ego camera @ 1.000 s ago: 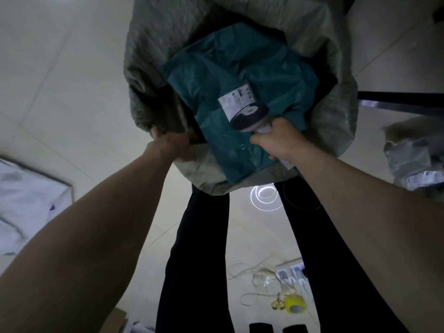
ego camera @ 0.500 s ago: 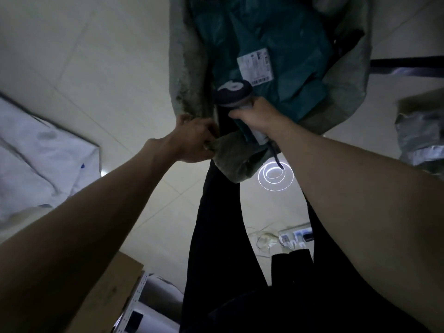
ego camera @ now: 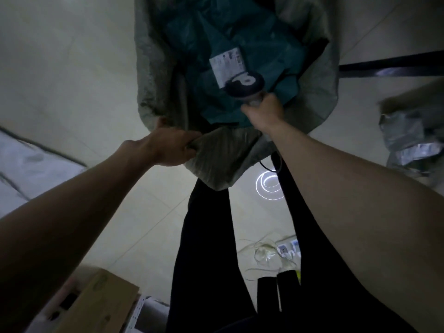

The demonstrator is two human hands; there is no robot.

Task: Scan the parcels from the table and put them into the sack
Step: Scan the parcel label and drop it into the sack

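Parcel (ego camera: 230, 39) lies in sack (ego camera: 153, 75) (scanner (ego camera: 245, 86) overlaps its label (ego camera: 227, 64)).

My feed is dim and murky, colours gone grey-green. The one glare is a ring-shaped lamp reflection (ego camera: 270, 186) on the glossy floor (ego camera: 72, 68). The grey packets (ego camera: 410, 138) at the right edge smear with motion blur, the wide lens stretches both forearms, and shadows stay soft

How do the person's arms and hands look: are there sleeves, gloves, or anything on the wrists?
Both forearms are bare, with no sleeves in view. The left hand and right hand wear no gloves; no watch, band or ring is visible. Below them, dark trousers show.
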